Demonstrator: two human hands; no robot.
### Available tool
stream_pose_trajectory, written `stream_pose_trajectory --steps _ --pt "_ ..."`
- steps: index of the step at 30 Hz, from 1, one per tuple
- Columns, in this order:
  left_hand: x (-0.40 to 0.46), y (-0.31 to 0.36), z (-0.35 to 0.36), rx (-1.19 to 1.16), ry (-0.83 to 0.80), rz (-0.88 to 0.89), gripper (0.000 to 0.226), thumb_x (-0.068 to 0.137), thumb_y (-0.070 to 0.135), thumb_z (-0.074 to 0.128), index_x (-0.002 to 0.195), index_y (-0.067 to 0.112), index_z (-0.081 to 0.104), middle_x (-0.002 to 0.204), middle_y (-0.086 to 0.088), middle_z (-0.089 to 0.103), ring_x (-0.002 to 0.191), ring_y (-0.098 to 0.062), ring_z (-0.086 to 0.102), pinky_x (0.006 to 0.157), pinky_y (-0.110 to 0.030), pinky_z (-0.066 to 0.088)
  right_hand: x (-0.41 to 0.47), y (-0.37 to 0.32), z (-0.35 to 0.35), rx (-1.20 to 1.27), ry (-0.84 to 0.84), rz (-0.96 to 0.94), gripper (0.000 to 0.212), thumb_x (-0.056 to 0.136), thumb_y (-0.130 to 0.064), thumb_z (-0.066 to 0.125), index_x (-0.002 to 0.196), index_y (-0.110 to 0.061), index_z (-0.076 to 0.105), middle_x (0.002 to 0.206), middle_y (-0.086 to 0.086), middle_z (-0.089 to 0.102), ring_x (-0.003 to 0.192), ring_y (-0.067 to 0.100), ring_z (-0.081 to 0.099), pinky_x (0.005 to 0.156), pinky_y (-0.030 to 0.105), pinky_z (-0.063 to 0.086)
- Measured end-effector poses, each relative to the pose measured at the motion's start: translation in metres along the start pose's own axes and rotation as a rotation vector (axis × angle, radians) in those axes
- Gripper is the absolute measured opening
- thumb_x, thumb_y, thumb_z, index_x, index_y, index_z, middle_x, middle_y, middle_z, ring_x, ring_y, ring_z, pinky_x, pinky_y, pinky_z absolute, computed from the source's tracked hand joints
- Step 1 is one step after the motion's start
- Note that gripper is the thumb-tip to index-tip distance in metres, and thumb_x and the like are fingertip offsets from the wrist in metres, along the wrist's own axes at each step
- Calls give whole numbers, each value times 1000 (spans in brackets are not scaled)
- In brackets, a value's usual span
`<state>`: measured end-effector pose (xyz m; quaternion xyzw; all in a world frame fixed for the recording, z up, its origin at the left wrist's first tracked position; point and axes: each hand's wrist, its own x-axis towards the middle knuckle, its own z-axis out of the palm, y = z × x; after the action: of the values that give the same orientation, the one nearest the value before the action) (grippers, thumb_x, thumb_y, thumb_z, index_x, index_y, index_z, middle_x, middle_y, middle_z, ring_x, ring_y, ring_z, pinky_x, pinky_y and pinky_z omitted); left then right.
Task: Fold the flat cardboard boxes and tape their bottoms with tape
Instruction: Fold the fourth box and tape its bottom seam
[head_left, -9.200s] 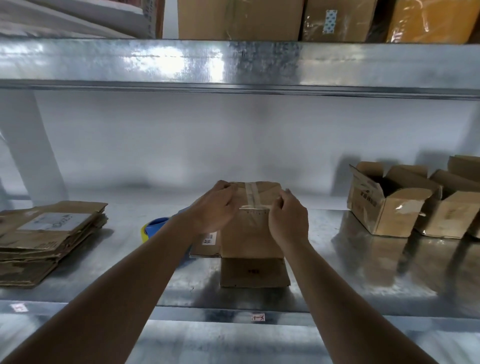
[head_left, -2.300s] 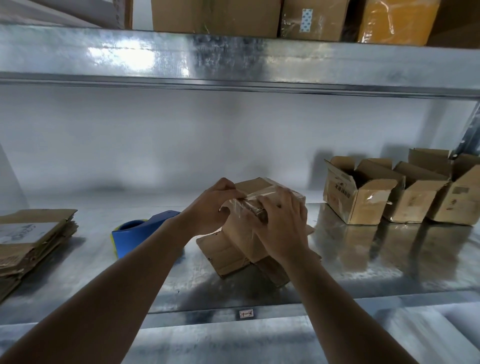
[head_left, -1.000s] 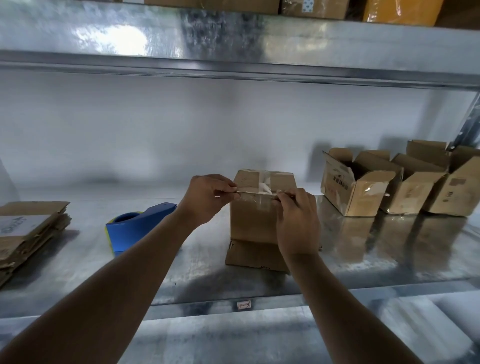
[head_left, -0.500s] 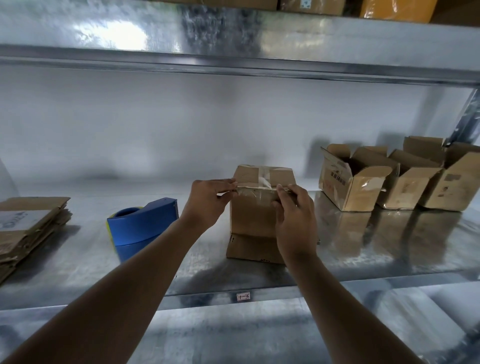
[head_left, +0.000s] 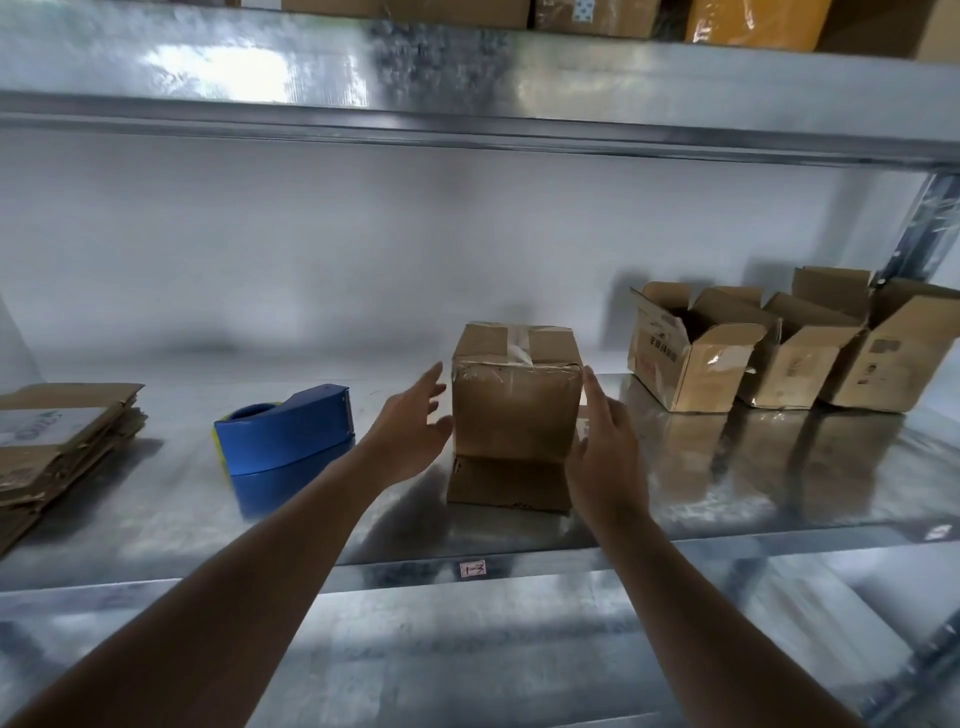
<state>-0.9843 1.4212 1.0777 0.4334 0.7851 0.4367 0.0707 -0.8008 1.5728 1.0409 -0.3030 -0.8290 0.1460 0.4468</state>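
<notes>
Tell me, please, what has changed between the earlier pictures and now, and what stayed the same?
Both hands have let go: the left hand and right hand, which were pinching and pressing tape along the top edge of the taped box, are now open beside it. The box, tilted earlier, stands upright. The blue tape dispenser, flat cardboard stack and open boxes stayed in place.

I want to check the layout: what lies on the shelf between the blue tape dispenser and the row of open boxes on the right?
In the head view, the taped box stands between the blue tape dispenser and the open boxes, with the left hand and right hand open beside it.
</notes>
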Motion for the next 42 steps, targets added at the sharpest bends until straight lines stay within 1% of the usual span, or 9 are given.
stream_pose_trajectory --steps 5,9,16,20,24,28,34,37,42 --pt "-14 7 10 82 -174 -32 83 102 0 57 164 31 13 163 -4 41 128 -29 63 95 -35 55 -11 -4 -6 96 -160 23 114 93 13 53 158 -51 -15 146 13 54 126 31 58 103 52 55" --pt "-23 13 10 45 -136 -11 91 100 -8 55 165 33 6 165 -6 36 141 -34 51 103 -38 51 -11 2 -10 211 -167 49 121 87 21 49 159 -52 -14 139 19 55 124 33 58 106 50 52" --pt "-29 30 -1 -118 -42 70 96 90 -28 46 156 41 31 163 9 37 149 -26 39 110 -44 49 4 0 -33 421 -174 2 102 86 20 50 164 -35 14 161 -2 41 144 25 47 112 47 49" --pt "-34 49 -4 -223 73 131 69 96 20 72 148 53 41 160 16 39 148 -17 39 117 -42 43 15 -3 -57 549 -230 -49 97 91 7 70 163 -35 21 164 -14 35 149 18 40 111 42 50" --pt "-34 63 -2 -151 217 161 71 95 3 68 154 34 43 155 10 49 141 -15 50 113 -43 48 25 -12 -84 681 -298 -76 86 90 -37 69 163 -36 23 156 -30 32 141 -1 36 111 28 43" --pt "-38 79 -6 -403 259 171 76 77 37 83 146 30 54 147 5 58 135 -30 56 111 -58 48 35 -9 -96 676 -286 -158 77 92 -42 72 159 -36 36 157 -22 44 143 2 46 112 28 46" --pt "-35 111 -1 -245 251 198 124 59 43 98 158 41 24 150 16 44 129 -6 51 104 -27 51 53 -22 -114 603 3 -223 48 95 -27 76 140 -28 58 135 -18 63 119 7 67 98 31 59" --pt "-31 113 0 -243 238 264 123 63 14 99 154 48 23 143 15 48 129 0 50 98 -23 54 57 -36 -125 518 83 -204 33 96 -42 72 125 -35 60 107 -40 58 102 11 74 89 29 60" --pt "-30 122 -7 -121 223 146 100 83 10 83 155 27 16 129 13 51 116 -12 59 97 -31 54 70 -42 -125 519 193 -154 27 93 -38 77 106 -29 54 99 -26 60 84 13 70 75 25 58"
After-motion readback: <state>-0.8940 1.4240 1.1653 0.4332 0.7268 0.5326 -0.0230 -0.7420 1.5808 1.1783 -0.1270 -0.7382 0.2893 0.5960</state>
